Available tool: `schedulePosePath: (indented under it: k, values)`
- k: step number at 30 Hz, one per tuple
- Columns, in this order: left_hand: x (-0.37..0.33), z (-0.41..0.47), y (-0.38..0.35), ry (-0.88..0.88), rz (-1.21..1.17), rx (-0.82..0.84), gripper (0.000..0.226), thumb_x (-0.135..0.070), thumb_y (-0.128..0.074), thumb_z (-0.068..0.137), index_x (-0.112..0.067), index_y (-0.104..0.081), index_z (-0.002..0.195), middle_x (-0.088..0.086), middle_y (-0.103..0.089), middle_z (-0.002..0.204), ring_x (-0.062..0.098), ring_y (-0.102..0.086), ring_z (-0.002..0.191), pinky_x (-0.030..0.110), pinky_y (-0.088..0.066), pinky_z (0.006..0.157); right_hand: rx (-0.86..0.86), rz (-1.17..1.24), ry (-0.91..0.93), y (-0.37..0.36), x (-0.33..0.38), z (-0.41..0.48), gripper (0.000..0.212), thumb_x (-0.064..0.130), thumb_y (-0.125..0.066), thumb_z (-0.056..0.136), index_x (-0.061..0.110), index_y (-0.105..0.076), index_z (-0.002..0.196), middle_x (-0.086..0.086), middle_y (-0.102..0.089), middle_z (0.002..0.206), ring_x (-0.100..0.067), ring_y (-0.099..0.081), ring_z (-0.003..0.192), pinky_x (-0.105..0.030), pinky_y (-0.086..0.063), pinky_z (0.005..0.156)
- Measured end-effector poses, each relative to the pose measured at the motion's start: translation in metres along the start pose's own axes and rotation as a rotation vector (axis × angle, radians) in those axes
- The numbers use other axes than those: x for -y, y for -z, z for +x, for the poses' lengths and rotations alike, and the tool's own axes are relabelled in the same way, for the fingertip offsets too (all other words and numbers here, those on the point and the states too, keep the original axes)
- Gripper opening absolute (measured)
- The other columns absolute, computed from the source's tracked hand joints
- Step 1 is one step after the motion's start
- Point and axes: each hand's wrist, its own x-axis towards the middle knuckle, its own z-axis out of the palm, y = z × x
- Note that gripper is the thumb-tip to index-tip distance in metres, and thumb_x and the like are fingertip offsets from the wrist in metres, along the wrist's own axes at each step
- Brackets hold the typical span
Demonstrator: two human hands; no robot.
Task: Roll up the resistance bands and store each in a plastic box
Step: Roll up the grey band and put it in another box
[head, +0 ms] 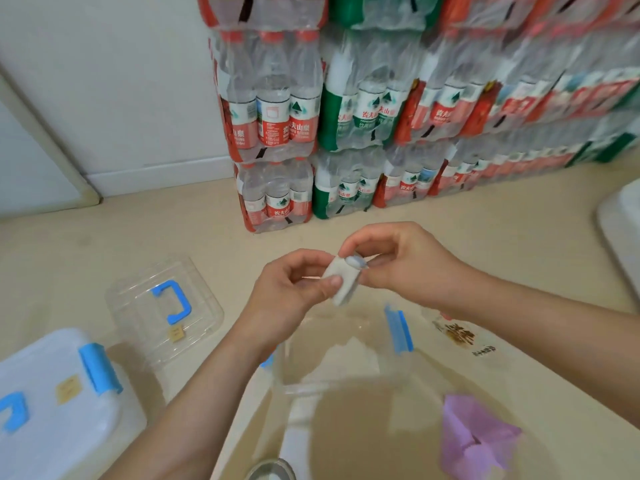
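Both of your hands pinch the rolled pale band (348,287): left hand (287,289) thumb across its side, right hand (398,261) fingertips on its upper end, over the open clear box (304,388). It looks light, soft and springy, so squeeze across the coil or it may unroll.

Straight below the small white rolled band (343,278), pinched between the left hand (294,282) and the right hand (398,261), the mouth of the clear plastic box with blue latches (304,388) is left unblocked. The left is taken up by a clear lid with a blue handle (138,317) and a closed translucent box (45,362). A folded purple band (474,434) lies near right. Beyond, beige floor (502,244) is walled off by stacked shrink-wrapped water-bottle packs (346,116).
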Motion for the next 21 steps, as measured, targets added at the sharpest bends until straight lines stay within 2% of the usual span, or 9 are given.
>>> schedulePosePath:
  k: [2,4,7,9,12,14,16,19,21]
  values:
    - [-0.025,-0.007,-0.021,-0.037,0.061,-0.011,0.026,-0.009,-0.077,0.075,-0.011,-0.065,0.098,0.008,-0.072,0.089,0.024,-0.068,0.072,0.03,-0.055,0.071,-0.015,0.122,-0.028,0.019,0.013,-0.025,0.031,-0.006,-0.071,0.072,0.016,-0.072,0.093,-0.009,-0.074,0.098,-0.019,-0.068,0.086,-0.037,-0.053,0.089]
    - [-0.049,-0.013,-0.045,-0.102,0.129,-0.008,0.033,-0.013,-0.079,0.073,-0.018,-0.062,0.1,0.011,-0.071,0.086,0.028,-0.07,0.072,0.037,-0.055,0.073,-0.076,0.18,-0.021,0.035,0.021,-0.048,0.033,0.0,-0.076,0.07,0.019,-0.072,0.097,-0.007,-0.073,0.097,-0.015,-0.067,0.088,-0.034,-0.052,0.089]
    - [-0.075,-0.021,-0.077,-0.255,0.352,0.086,0.048,-0.02,-0.079,0.074,-0.042,-0.055,0.11,0.002,-0.064,0.082,0.016,-0.066,0.068,0.035,-0.056,0.071,-0.215,0.169,-0.023,0.06,0.02,-0.077,0.041,0.005,-0.076,0.07,0.029,-0.068,0.103,-0.007,-0.074,0.093,-0.021,-0.07,0.086,-0.041,-0.054,0.088]
    - [-0.087,-0.026,-0.093,-0.379,0.602,0.237,0.065,-0.028,-0.079,0.073,-0.053,-0.045,0.121,-0.006,-0.058,0.091,0.01,-0.061,0.078,0.032,-0.054,0.076,-0.225,0.192,-0.045,0.082,0.014,-0.095,0.05,0.0,-0.072,0.076,0.027,-0.06,0.116,-0.007,-0.075,0.089,-0.019,-0.071,0.081,-0.037,-0.056,0.082]
    - [-0.101,-0.031,-0.12,-0.656,1.173,0.357,0.088,-0.041,-0.079,0.069,-0.042,-0.025,0.138,-0.007,-0.043,0.121,0.01,-0.042,0.107,0.027,-0.046,0.087,-0.17,0.234,-0.077,0.113,0.004,-0.121,0.057,-0.003,-0.072,0.077,0.027,-0.053,0.122,-0.009,-0.075,0.088,-0.015,-0.07,0.089,-0.028,-0.056,0.079]
    - [-0.11,-0.033,-0.142,-0.949,1.379,0.335,0.081,-0.036,-0.078,0.07,-0.028,-0.033,0.136,-0.001,-0.041,0.128,0.019,-0.039,0.115,0.033,-0.047,0.084,-0.135,0.234,-0.062,0.127,-0.004,-0.135,0.059,-0.004,-0.072,0.076,0.026,-0.052,0.123,-0.014,-0.074,0.094,-0.022,-0.07,0.093,-0.037,-0.055,0.086]
    - [-0.119,-0.032,-0.164,-1.082,1.406,0.411,0.065,-0.027,-0.075,0.07,-0.017,-0.048,0.128,0.003,-0.052,0.123,0.024,-0.049,0.112,0.036,-0.05,0.081,-0.12,0.235,-0.04,0.141,-0.014,-0.15,0.058,-0.004,-0.072,0.076,0.025,-0.053,0.123,-0.014,-0.074,0.096,-0.025,-0.07,0.088,-0.04,-0.053,0.09]
    - [-0.126,-0.033,-0.191,-1.037,1.359,0.462,0.059,-0.027,-0.076,0.062,-0.015,-0.058,0.117,0.004,-0.06,0.112,0.025,-0.059,0.1,0.034,-0.053,0.074,-0.132,0.244,-0.061,0.163,-0.028,-0.172,0.063,0.002,-0.076,0.075,0.032,-0.051,0.125,-0.008,-0.071,0.102,-0.02,-0.071,0.082,-0.034,-0.055,0.087]
    - [-0.126,-0.033,-0.205,-0.994,1.311,0.475,0.058,-0.03,-0.077,0.06,-0.016,-0.059,0.113,0.002,-0.06,0.109,0.021,-0.059,0.096,0.029,-0.05,0.074,-0.148,0.281,-0.069,0.176,-0.041,-0.185,0.063,0.001,-0.076,0.075,0.032,-0.052,0.125,-0.006,-0.069,0.095,-0.015,-0.067,0.074,-0.029,-0.054,0.081]
